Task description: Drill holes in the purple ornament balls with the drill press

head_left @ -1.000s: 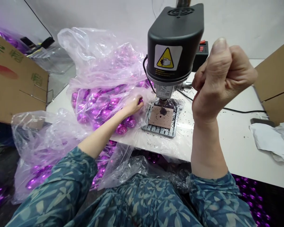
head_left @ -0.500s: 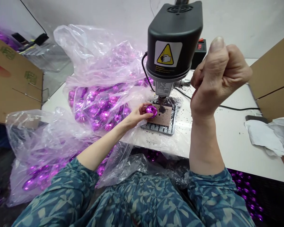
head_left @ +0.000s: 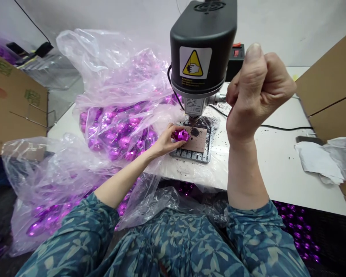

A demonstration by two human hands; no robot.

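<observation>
My left hand (head_left: 167, 140) pinches a shiny purple faceted ball (head_left: 181, 135) between thumb and fingers. The ball is at the left part of a brown board (head_left: 196, 145) on the base of a small black drill press (head_left: 203, 50). Above the board is the drill's chuck (head_left: 193, 118); the bit itself is hard to make out. Raised at the right of the machine, my right hand (head_left: 255, 90) is closed in a fist round the drill press lever, mostly hidden by the fingers. A metal hub (head_left: 218, 98) shows beside it. Dark shavings (head_left: 195, 132) lie on the board.
Clear plastic bags of purple balls (head_left: 118, 130) cover the table's left side and hang over its edge. Cardboard boxes (head_left: 14, 104) flank both sides. A black cable (head_left: 285, 128) and crumpled white paper (head_left: 317, 159) lie at right. More purple balls (head_left: 298, 231) are below the table.
My left hand has drawn the ball slightly left, away from the hole in the board, and the ball has turned. My right hand keeps its fist beside the machine. The whole view has shifted a little.
</observation>
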